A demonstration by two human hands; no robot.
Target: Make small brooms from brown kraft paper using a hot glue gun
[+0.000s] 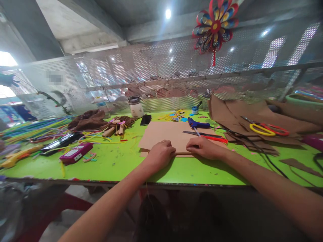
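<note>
A stack of flat brown paper sheets [161, 132] lies on the green table in front of me. My left hand [160, 155] is closed at the near edge of the paper, fingers curled over it. Along the same edge, a little to the right, my right hand [205, 148] pinches the paper between thumb and fingers. Just beyond my right hand, a blue glue gun [200, 124] and a red-handled cutting tool [214, 138] rest on or beside the sheets. The fingertips of both hands are partly hidden.
Scissors [262, 130] lie on crumpled brown paper [234, 116] at the right, near a black cord [267, 158]. Leftward are a purple power strip [76, 153], paper rolls [121, 128] and coloured strips [37, 126]. A phone [145, 120] and jar [136, 107] stand behind.
</note>
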